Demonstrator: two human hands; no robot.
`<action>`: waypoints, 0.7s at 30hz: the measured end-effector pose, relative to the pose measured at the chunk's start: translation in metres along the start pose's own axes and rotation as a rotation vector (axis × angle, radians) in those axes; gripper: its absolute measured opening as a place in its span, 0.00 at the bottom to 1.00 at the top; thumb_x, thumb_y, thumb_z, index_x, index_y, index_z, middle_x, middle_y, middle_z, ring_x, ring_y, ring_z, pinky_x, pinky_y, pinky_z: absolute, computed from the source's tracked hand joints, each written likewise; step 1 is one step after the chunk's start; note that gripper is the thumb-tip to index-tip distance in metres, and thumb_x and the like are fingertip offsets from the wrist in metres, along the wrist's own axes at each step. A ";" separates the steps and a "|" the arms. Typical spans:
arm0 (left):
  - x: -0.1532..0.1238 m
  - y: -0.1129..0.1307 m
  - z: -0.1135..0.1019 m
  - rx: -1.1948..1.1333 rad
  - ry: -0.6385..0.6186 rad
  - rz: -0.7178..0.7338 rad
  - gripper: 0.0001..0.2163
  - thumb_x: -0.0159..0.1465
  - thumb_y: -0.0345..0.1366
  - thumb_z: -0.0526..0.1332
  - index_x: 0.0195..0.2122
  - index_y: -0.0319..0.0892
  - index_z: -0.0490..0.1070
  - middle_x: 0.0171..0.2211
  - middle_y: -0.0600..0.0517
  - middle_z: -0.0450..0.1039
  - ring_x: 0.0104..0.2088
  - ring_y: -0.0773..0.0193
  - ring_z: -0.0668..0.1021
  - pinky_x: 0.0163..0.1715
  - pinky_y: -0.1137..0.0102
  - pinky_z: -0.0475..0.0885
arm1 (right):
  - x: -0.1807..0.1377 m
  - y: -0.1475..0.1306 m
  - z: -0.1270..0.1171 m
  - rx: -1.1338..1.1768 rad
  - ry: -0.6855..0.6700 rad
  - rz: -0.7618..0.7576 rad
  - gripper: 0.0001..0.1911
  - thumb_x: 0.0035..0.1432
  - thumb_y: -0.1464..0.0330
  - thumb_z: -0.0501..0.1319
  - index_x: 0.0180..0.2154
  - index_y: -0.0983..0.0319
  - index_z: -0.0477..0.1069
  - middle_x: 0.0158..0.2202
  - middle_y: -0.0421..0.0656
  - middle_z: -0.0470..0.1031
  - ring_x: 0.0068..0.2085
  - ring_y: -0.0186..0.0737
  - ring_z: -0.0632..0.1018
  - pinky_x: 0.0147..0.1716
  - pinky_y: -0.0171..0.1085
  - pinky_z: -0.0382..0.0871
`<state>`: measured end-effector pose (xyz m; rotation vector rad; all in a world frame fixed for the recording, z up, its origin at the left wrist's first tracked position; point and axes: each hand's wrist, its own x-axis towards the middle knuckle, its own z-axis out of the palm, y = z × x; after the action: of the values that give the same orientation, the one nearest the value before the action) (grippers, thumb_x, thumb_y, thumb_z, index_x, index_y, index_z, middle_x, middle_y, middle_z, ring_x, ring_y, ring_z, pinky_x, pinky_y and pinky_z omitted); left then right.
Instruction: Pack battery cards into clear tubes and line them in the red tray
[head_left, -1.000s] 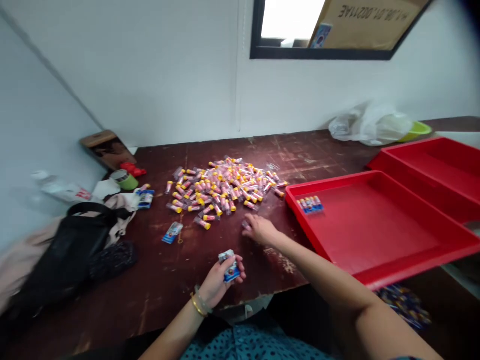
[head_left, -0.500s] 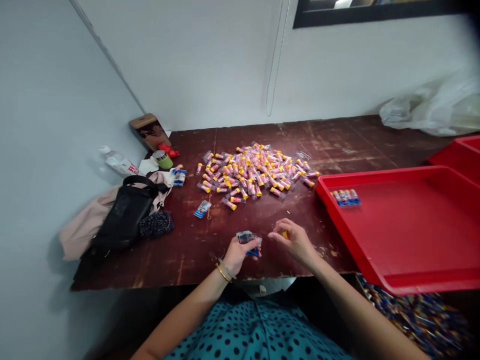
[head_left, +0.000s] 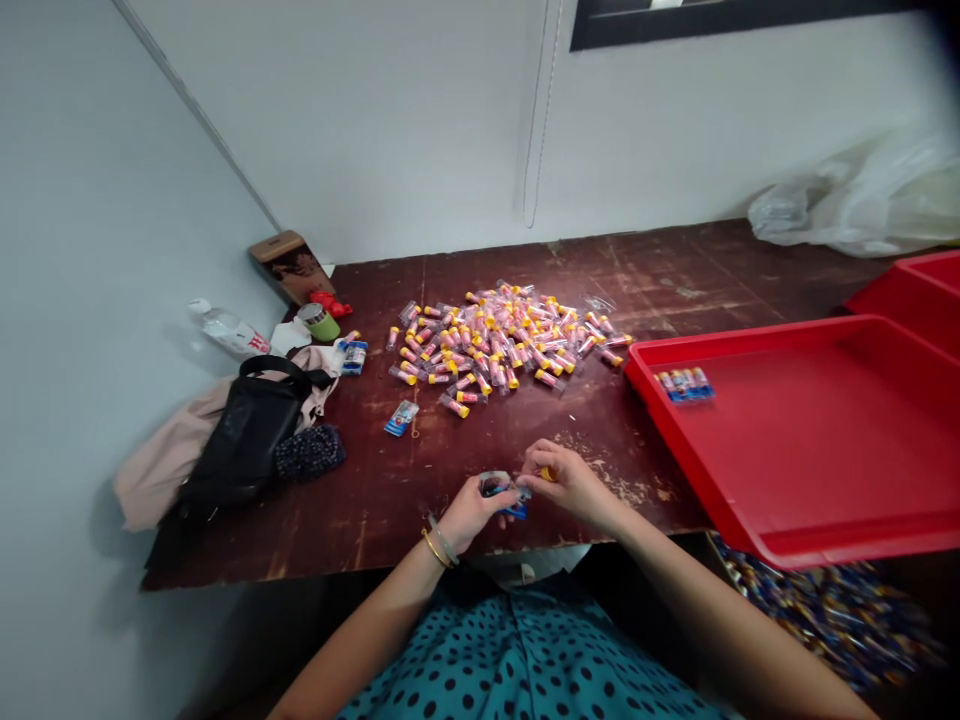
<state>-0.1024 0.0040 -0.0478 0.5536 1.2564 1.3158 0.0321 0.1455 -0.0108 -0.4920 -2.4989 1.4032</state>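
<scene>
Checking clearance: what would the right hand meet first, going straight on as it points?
The right hand would probably meet the blue packet in the left hand; depth there is unclear.

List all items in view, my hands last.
Capped tubes: many, pink-yellow, table
Trays: two, red, right
Packed row: one, pink-blue, nearer tray
Card: one, blue-white, table
Pack: one, blue, left
Handbag: one, black, left
Cloth: one, pink, left
Knit item: one, dark, left
Bottle: one, clear, left
Jar: one, green, left
Crumpled item: one, red, left
Box: one, brown, left
Plastic bag: one, clear, right
Packets: many, mostly blue, below table
Left hand: one, holding blue packaging
Right hand: one, yellow cap showing
</scene>
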 end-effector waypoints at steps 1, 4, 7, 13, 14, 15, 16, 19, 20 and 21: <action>0.000 0.000 0.000 0.001 -0.015 0.007 0.13 0.54 0.43 0.69 0.29 0.38 0.71 0.23 0.55 0.70 0.22 0.69 0.71 0.21 0.74 0.68 | 0.000 0.000 -0.002 0.014 0.015 0.011 0.13 0.61 0.61 0.63 0.28 0.62 0.71 0.34 0.41 0.70 0.35 0.36 0.72 0.38 0.35 0.65; 0.002 -0.001 0.000 -0.017 0.025 0.017 0.13 0.55 0.43 0.68 0.28 0.38 0.71 0.23 0.54 0.72 0.23 0.68 0.73 0.21 0.74 0.67 | 0.000 0.001 -0.011 0.073 0.043 0.027 0.10 0.59 0.61 0.64 0.30 0.61 0.72 0.35 0.41 0.71 0.38 0.37 0.73 0.42 0.36 0.65; 0.004 0.000 -0.002 -0.081 0.092 0.013 0.13 0.52 0.42 0.71 0.27 0.38 0.72 0.24 0.54 0.73 0.23 0.68 0.74 0.19 0.75 0.65 | -0.002 0.004 -0.026 0.144 0.128 0.066 0.10 0.60 0.61 0.62 0.39 0.60 0.74 0.40 0.42 0.73 0.43 0.39 0.74 0.47 0.38 0.65; 0.008 0.003 -0.003 -0.117 0.127 -0.007 0.16 0.44 0.38 0.76 0.26 0.39 0.71 0.22 0.55 0.73 0.22 0.68 0.74 0.19 0.76 0.64 | -0.009 0.011 -0.051 0.574 0.309 0.198 0.17 0.51 0.61 0.70 0.42 0.59 0.73 0.37 0.39 0.75 0.36 0.34 0.75 0.38 0.34 0.68; 0.008 0.004 -0.002 -0.119 0.128 -0.012 0.16 0.43 0.38 0.76 0.26 0.39 0.71 0.22 0.55 0.73 0.22 0.68 0.74 0.19 0.76 0.64 | -0.010 0.010 -0.052 0.609 0.291 0.198 0.17 0.52 0.61 0.69 0.43 0.58 0.74 0.37 0.39 0.75 0.36 0.33 0.75 0.38 0.34 0.68; 0.008 0.004 -0.001 -0.121 0.127 -0.015 0.17 0.42 0.37 0.77 0.26 0.39 0.71 0.22 0.56 0.73 0.22 0.68 0.74 0.19 0.75 0.65 | -0.010 0.009 -0.053 0.631 0.271 0.198 0.18 0.53 0.61 0.69 0.46 0.58 0.74 0.37 0.38 0.75 0.35 0.32 0.75 0.38 0.34 0.68; 0.008 0.005 0.000 -0.120 0.125 -0.012 0.17 0.41 0.37 0.77 0.26 0.38 0.71 0.23 0.56 0.73 0.22 0.69 0.74 0.19 0.76 0.65 | -0.010 0.008 -0.053 0.648 0.250 0.199 0.19 0.54 0.61 0.68 0.48 0.57 0.74 0.37 0.38 0.75 0.35 0.32 0.75 0.39 0.34 0.68; 0.008 0.007 0.003 -0.097 0.106 0.007 0.16 0.41 0.35 0.77 0.25 0.38 0.71 0.24 0.56 0.72 0.22 0.70 0.73 0.19 0.76 0.65 | -0.008 0.002 -0.050 0.664 0.187 0.198 0.21 0.56 0.60 0.66 0.51 0.56 0.74 0.38 0.38 0.75 0.37 0.32 0.75 0.42 0.35 0.69; 0.008 0.008 0.004 -0.091 0.099 0.011 0.16 0.42 0.35 0.77 0.25 0.38 0.71 0.24 0.56 0.72 0.22 0.71 0.73 0.20 0.76 0.65 | -0.007 0.000 -0.049 0.656 0.169 0.193 0.21 0.56 0.60 0.66 0.51 0.57 0.74 0.39 0.38 0.76 0.37 0.33 0.75 0.43 0.35 0.69; 0.008 0.008 0.005 -0.086 0.091 0.014 0.15 0.42 0.35 0.77 0.25 0.38 0.71 0.24 0.56 0.72 0.22 0.71 0.73 0.20 0.75 0.65 | -0.005 -0.002 -0.047 0.642 0.155 0.186 0.21 0.56 0.60 0.66 0.51 0.57 0.74 0.39 0.38 0.76 0.38 0.33 0.75 0.45 0.36 0.69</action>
<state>-0.1031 0.0148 -0.0418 0.4459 1.2655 1.4133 0.0538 0.1794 0.0146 -0.6655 -1.7730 2.0241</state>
